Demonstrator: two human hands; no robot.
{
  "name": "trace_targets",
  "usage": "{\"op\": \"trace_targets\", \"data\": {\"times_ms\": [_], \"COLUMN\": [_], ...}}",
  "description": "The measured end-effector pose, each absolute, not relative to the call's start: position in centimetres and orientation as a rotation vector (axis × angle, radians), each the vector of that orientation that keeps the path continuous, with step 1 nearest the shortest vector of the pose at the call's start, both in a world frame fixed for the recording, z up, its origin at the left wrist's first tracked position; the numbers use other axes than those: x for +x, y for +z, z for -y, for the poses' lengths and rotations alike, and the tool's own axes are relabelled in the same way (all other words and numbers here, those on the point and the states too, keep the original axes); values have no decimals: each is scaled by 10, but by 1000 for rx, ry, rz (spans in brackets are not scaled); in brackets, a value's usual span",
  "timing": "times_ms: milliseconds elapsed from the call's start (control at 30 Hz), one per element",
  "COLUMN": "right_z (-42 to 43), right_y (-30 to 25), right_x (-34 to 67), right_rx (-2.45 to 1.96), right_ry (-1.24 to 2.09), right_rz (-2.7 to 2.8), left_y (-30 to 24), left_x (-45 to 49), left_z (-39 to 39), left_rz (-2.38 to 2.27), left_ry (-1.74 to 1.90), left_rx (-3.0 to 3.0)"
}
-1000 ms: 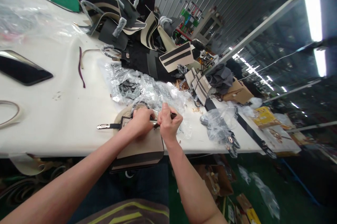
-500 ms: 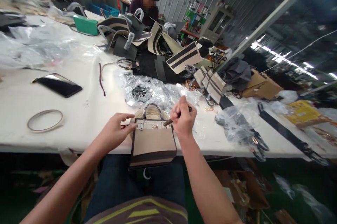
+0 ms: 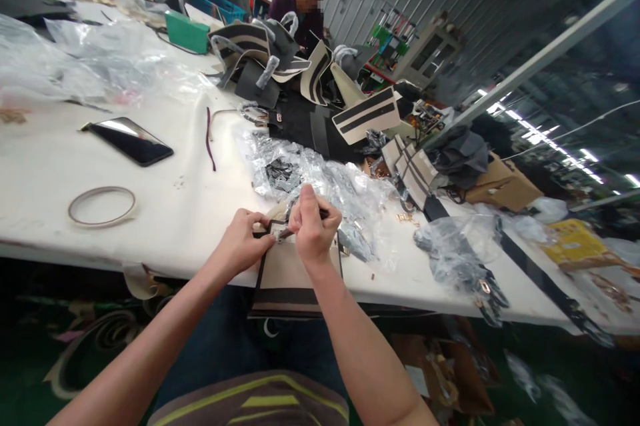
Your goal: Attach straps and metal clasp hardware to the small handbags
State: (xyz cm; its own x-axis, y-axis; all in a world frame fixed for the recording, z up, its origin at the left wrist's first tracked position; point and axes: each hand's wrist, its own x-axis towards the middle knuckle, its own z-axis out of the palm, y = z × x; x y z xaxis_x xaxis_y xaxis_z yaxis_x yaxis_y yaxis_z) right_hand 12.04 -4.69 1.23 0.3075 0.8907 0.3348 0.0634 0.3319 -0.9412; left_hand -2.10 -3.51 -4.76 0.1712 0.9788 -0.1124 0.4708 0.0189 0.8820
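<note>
A small beige handbag with dark trim (image 3: 289,273) lies at the table's front edge, its lower end jutting over my lap. My left hand (image 3: 245,243) pinches the bag's upper left corner between thumb and fingers. Closed in a fist with the thumb up, my right hand (image 3: 316,226) grips a slim dark hand tool (image 3: 286,234). The tool's tip points at the metal fitting near the bag's upper left, close to my left thumb. My right hand hides the upper middle of the bag and most of the tool.
Crumpled clear plastic (image 3: 345,193) lies just behind the bag. A phone (image 3: 131,141) and a tape roll (image 3: 101,206) are on the left. Bag pieces (image 3: 367,114) are heaped at the back, where another person (image 3: 300,13) sits. Black straps (image 3: 543,273) lie right.
My right hand has moved left across the bag, bringing the tool from its upper right to its upper left. My left hand has closed on the corner. The view has shifted.
</note>
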Motion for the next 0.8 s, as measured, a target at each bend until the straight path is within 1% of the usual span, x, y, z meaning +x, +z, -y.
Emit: {"op": "trace_targets", "data": {"times_ms": [133, 233, 467, 667, 800], "right_z": [47, 45, 45, 41, 37], "right_y": [5, 2, -6, 10, 23], "right_x": [121, 124, 126, 139, 142], "right_rx": [-1132, -1089, -1043, -965, -899], "right_ry": [647, 653, 606, 839, 1000], "right_rz": [1179, 1200, 1231, 990, 877], "left_y": [-44, -40, -36, -34, -34], "left_x": [-18, -19, -15, -17, -17], "left_z": [30, 23, 16, 13, 12], "left_rz": [-1456, -1419, -1426, -1315, -1317], "left_ry": [697, 664, 742, 660, 678], "left_rx": [1639, 1658, 1703, 1689, 1645]}}
